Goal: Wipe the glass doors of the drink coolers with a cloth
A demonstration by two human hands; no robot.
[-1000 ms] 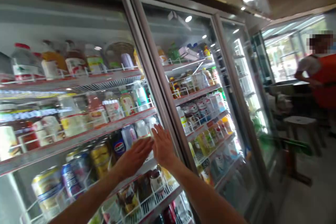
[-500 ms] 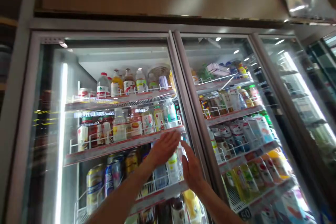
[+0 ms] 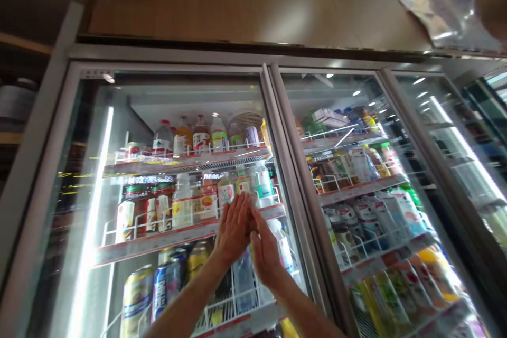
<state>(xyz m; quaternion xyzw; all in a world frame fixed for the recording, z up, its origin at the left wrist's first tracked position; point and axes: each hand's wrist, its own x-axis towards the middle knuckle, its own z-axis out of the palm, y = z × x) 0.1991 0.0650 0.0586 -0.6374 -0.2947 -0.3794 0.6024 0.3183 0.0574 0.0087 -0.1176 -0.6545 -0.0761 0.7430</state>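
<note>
Left hand [image 3: 234,227] and right hand [image 3: 264,247] lie flat, touching each other, against the tall steel-framed glass fridge door [image 3: 158,100] near its right edge. Their fingers are spread, gripping nothing. Colourful bottled drinks [image 3: 202,140] stand behind the door.

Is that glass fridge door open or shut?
Shut: fridge door frame meets the neighbouring door; left hand and right hand press its glass.

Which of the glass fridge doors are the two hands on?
The leftmost door: left hand and right hand lie flat on its glass, near its right frame. The middle door and right door are untouched.
</note>
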